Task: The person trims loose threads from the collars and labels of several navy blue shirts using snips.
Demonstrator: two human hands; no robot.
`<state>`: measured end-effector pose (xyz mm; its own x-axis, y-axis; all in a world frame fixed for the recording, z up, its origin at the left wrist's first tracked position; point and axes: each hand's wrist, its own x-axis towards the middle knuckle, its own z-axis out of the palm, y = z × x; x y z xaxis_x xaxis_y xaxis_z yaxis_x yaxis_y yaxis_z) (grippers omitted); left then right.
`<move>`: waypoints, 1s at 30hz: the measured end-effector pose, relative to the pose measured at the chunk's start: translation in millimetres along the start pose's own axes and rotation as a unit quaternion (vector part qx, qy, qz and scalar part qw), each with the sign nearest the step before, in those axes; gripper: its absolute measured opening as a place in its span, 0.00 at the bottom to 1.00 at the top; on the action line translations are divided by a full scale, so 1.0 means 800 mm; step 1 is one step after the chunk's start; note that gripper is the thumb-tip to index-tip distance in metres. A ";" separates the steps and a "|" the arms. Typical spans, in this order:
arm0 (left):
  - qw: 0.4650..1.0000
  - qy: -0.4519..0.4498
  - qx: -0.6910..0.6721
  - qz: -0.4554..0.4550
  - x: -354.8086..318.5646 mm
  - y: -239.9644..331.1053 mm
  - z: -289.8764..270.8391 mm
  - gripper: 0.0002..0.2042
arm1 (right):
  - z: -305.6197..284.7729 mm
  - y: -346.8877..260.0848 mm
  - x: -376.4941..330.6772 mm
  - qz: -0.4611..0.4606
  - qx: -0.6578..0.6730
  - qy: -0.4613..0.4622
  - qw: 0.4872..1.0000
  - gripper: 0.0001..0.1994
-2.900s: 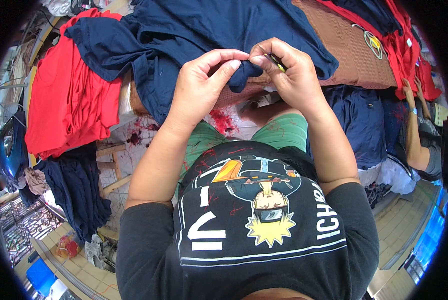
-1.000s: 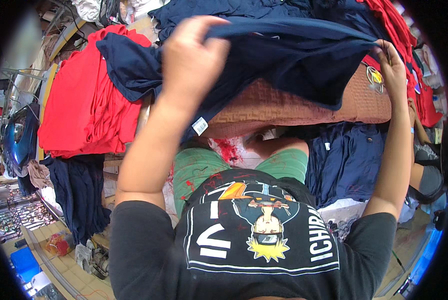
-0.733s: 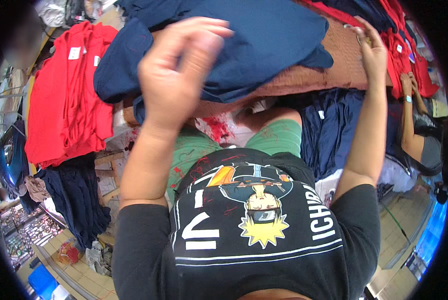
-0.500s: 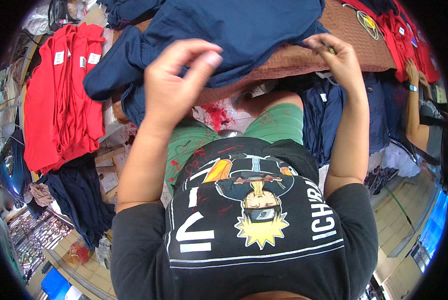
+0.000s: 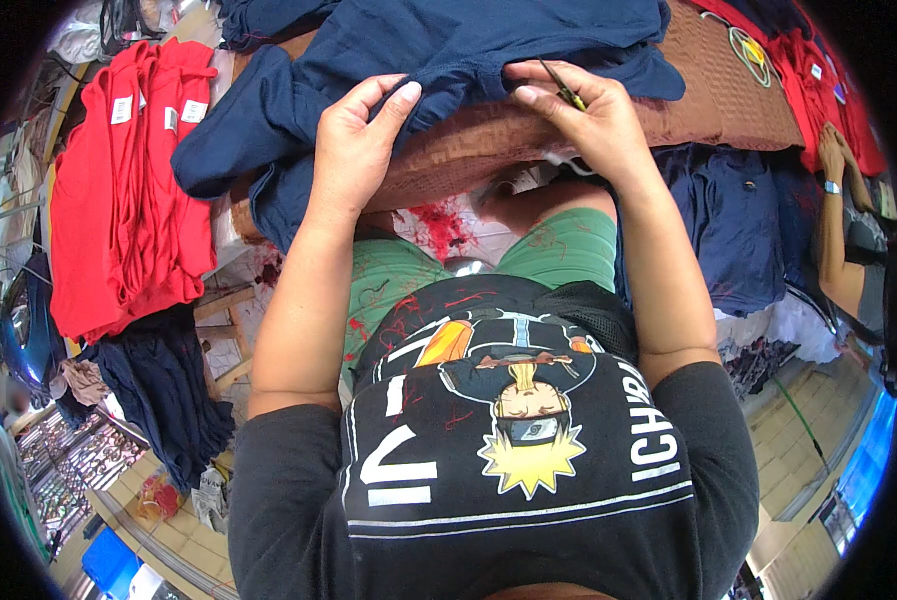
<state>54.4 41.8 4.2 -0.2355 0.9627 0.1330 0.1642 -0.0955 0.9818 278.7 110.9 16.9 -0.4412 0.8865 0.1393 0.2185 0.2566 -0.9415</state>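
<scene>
A navy garment (image 5: 408,45) lies spread over a brown cloth-covered work surface (image 5: 468,142) in front of me. My left hand (image 5: 360,135) pinches the garment's near edge between thumb and forefinger. Just to its right, my right hand (image 5: 593,120) has thumb and fingertips at the same edge, a short span apart from the left. Small thread snips (image 5: 566,90) with a yellow part and dark pointed blades stick up out of my right hand, tips toward the garment. Their lower part is hidden in the palm.
Red garments with white tags (image 5: 128,190) hang in a stack at left, above dark clothing (image 5: 163,390). Folded navy garments (image 5: 718,225) are at right below the surface. A yellow-and-white cord coil (image 5: 751,55) lies far right, near another person's hands (image 5: 834,155). Red thread scraps (image 5: 436,228) lie below.
My left hand has closed from a loose curl above the cloth onto its edge. My right hand, with the snips, has moved left toward it, and the garment's near edge has shifted and bunched.
</scene>
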 end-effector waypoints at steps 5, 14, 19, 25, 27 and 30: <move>0.999 -0.025 -0.021 0.002 -0.009 0.008 0.005 0.13 | 0.022 0.004 -0.008 -0.030 -0.015 0.035 0.999 0.16; 0.947 -0.057 0.184 0.256 0.004 0.047 0.042 0.11 | 0.014 -0.008 -0.016 -0.090 -0.026 0.030 0.995 0.11; 0.983 -0.050 0.128 0.125 0.001 0.048 0.047 0.09 | 0.002 -0.026 -0.027 -0.032 -0.017 0.035 0.999 0.08; 0.990 -0.087 -0.001 0.107 0.000 0.040 0.048 0.11 | -0.007 -0.027 -0.029 -0.033 -0.009 0.023 0.999 0.08; 0.979 -0.088 0.061 0.171 -0.004 0.050 0.053 0.13 | -0.009 -0.030 -0.031 -0.006 0.006 0.017 1.000 0.08; 0.980 -0.101 0.094 0.141 -0.005 0.053 0.048 0.12 | -0.013 -0.041 -0.033 0.030 0.006 0.009 0.999 0.08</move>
<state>99.1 43.9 40.0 0.0350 0.9372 0.3471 0.3733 -0.3345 0.8653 291.9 82.8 47.3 -0.4116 0.9071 0.0879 0.2343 0.1985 -0.9517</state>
